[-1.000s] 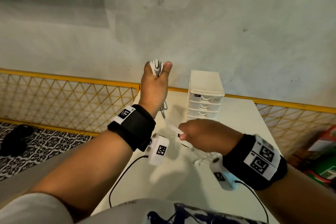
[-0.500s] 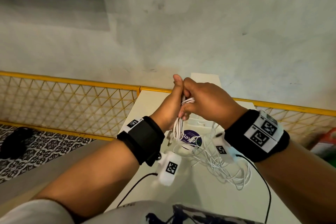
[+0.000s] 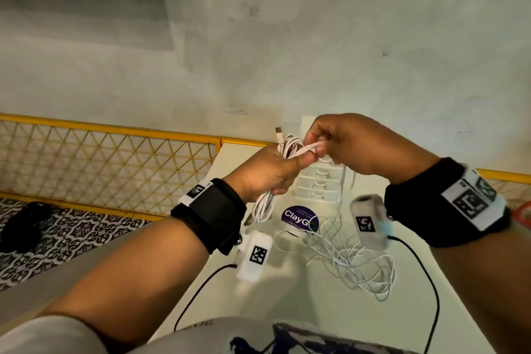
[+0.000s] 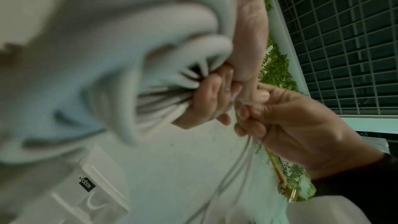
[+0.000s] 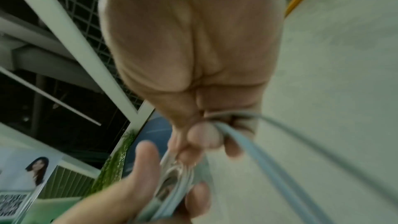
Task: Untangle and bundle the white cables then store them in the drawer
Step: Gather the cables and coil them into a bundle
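My left hand (image 3: 271, 172) grips a coiled bundle of white cable (image 3: 263, 205) held above the table; its loops hang below the fist and a USB plug (image 3: 278, 131) sticks up above it. My right hand (image 3: 344, 144) pinches the loose strand (image 3: 311, 147) of the same cable and holds it across the top of the bundle. In the left wrist view the left fingers (image 4: 206, 101) clamp the loops and the right hand (image 4: 286, 118) is against them. A tangle of thin white cables (image 3: 356, 261) lies on the table. The white drawer unit (image 3: 317, 181) stands behind the hands, partly hidden, drawers closed.
The white table (image 3: 301, 302) ends at a grey wall. A purple ClayGo sticker (image 3: 298, 220) lies near the drawer unit. A yellow mesh railing (image 3: 109, 158) runs to the left, with patterned floor below. Black sensor leads (image 3: 201, 287) trail from both wrists.
The left hand came down from high near the wall to meet the right. The right hand rose from the table and now draws a strand rightwards across the bundle.
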Motion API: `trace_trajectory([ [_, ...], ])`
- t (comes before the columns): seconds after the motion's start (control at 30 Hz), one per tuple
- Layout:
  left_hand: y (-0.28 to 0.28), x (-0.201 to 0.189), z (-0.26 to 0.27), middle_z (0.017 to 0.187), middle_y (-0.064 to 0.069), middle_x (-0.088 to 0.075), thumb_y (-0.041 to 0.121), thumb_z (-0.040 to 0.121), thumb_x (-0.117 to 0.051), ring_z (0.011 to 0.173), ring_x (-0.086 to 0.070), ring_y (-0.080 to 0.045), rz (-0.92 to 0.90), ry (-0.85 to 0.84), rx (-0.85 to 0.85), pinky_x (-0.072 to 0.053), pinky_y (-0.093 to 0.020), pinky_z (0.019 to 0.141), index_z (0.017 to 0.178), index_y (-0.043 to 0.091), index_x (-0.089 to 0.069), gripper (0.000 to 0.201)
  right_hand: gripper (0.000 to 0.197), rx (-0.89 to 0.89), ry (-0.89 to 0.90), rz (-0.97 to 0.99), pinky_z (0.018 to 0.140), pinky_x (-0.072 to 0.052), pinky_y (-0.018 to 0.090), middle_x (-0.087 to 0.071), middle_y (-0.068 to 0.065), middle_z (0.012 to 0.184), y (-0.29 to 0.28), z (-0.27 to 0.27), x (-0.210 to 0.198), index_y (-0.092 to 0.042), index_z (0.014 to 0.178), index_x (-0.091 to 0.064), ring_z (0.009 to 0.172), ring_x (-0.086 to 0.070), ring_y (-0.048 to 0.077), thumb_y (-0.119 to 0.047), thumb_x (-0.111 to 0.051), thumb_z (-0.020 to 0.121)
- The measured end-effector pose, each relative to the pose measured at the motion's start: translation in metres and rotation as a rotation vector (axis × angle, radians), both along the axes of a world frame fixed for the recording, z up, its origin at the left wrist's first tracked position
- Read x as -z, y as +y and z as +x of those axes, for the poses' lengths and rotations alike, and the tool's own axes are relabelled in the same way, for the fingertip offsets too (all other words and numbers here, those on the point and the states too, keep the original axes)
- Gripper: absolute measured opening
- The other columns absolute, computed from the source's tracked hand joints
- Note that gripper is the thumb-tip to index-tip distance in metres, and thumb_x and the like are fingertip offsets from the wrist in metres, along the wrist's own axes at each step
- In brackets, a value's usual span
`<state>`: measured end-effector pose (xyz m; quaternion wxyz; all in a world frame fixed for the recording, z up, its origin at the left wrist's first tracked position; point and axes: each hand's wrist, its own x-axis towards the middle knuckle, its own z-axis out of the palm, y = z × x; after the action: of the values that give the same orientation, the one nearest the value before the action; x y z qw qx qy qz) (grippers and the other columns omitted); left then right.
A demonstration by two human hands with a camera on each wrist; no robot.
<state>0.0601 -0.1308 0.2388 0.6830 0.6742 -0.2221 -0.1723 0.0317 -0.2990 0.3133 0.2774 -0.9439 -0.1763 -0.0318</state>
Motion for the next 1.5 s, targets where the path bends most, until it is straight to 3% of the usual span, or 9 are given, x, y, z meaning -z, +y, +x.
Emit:
trace_trajectory([
  [0.27, -0.006, -0.008, -0.014, 0.046, 0.002, -0.027, 0.068, 0.077, -0.036, 0.034, -0.024, -0.011, 0.043, 0.037, 0.114, -0.025, -0.017, 0.038, 0.070, 0.011, -0.048, 0.059, 0.012, -0.022, -0.431, 0.344, 0.065, -0.043, 0.011, -0.061, -0.016, 0.073, 0.014, 0.000, 0.016, -0.020, 0.082, -0.065, 0.072, -0.059, -0.001, -0.010, -0.070, 0.080],
  [0.4, -0.010, -0.003, -0.017, 0.045, 0.004, -0.026, 0.074, 0.075, -0.036, 0.033, -0.023, -0.010, -0.099, 0.089, 0.107, -0.025, -0.017, 0.038, 0.064, 0.014, -0.043, 0.061, 0.023, 0.136, -0.321, 0.494, 0.056, -0.040, 0.019, -0.057, -0.007, 0.062, 0.019, 0.010, 0.024, -0.013, 0.076, -0.058, 0.056, -0.048, 0.003, -0.030, -0.073, 0.078],
  [0.5, -0.012, -0.005, -0.013, 0.045, 0.004, -0.024, 0.078, 0.069, -0.037, 0.033, -0.023, -0.009, -0.242, 0.113, -0.010, -0.026, -0.018, 0.038, 0.063, 0.016, -0.041, 0.062, 0.034, 0.145, -0.169, 0.485, 0.052, -0.039, 0.026, -0.048, -0.009, 0.049, 0.022, 0.017, 0.046, -0.014, 0.082, -0.055, 0.044, -0.044, 0.005, -0.044, -0.046, 0.095],
  [0.77, -0.009, -0.004, -0.001, 0.053, 0.001, -0.040, 0.065, 0.084, -0.034, 0.041, -0.033, -0.011, -0.400, 0.104, -0.339, -0.032, -0.023, 0.041, 0.062, 0.016, -0.045, 0.055, 0.045, 0.096, 0.330, 0.798, 0.045, -0.036, 0.029, -0.036, 0.003, 0.045, 0.030, 0.009, 0.080, -0.012, 0.068, -0.049, 0.033, -0.032, 0.017, -0.043, -0.036, 0.099],
  [0.93, -0.010, -0.002, -0.002, 0.087, -0.015, -0.074, 0.054, 0.092, -0.036, 0.089, -0.070, -0.030, -0.488, 0.161, -0.352, -0.056, -0.042, 0.084, 0.069, 0.008, -0.064, 0.059, 0.056, 0.070, 0.522, 0.757, 0.044, -0.039, 0.027, -0.035, 0.004, 0.043, 0.032, 0.007, 0.087, -0.011, 0.061, -0.048, 0.033, -0.031, 0.018, -0.053, -0.035, 0.095],
  [1.07, -0.011, -0.006, -0.006, 0.073, -0.026, -0.064, 0.062, 0.077, -0.045, 0.066, -0.071, -0.031, -0.507, 0.222, -0.366, -0.056, -0.030, 0.055, 0.077, -0.003, -0.056, 0.065, 0.054, 0.065, 0.483, 0.717, 0.044, -0.036, 0.026, -0.036, 0.003, 0.045, 0.033, 0.004, 0.093, -0.010, 0.064, -0.049, 0.035, -0.033, 0.018, -0.052, -0.037, 0.096],
  [1.23, -0.008, -0.009, -0.001, 0.052, 0.001, -0.040, 0.058, 0.092, -0.036, 0.042, -0.049, -0.014, -0.512, 0.210, -0.367, -0.045, -0.025, 0.047, 0.101, 0.013, -0.059, 0.051, 0.049, 0.022, 0.396, 0.577, 0.041, -0.034, 0.022, -0.045, 0.001, 0.049, 0.034, -0.004, 0.100, -0.007, 0.076, -0.053, 0.038, -0.038, 0.016, -0.047, -0.035, 0.098],
  [1.33, 0.000, -0.016, 0.009, 0.050, 0.004, -0.033, 0.056, 0.094, -0.034, 0.037, -0.032, -0.008, -0.578, 0.171, -0.406, -0.034, -0.020, 0.039, 0.089, 0.013, -0.053, 0.048, 0.046, 0.028, 0.457, 0.573, 0.041, -0.029, 0.020, -0.045, 0.001, 0.059, 0.028, -0.006, 0.112, -0.005, 0.090, -0.055, 0.045, -0.034, 0.010, -0.046, -0.037, 0.098],
  [1.5, 0.021, -0.033, 0.025, 0.051, 0.006, -0.030, 0.060, 0.092, -0.038, 0.036, -0.028, -0.006, -0.711, 0.190, -0.506, -0.027, -0.019, 0.035, 0.076, 0.018, -0.045, 0.045, 0.046, 0.129, 0.384, 0.560, 0.051, -0.029, 0.025, -0.036, -0.007, 0.049, 0.008, -0.006, 0.140, -0.018, 0.070, -0.054, 0.046, -0.032, 0.011, -0.049, -0.034, 0.096],
])
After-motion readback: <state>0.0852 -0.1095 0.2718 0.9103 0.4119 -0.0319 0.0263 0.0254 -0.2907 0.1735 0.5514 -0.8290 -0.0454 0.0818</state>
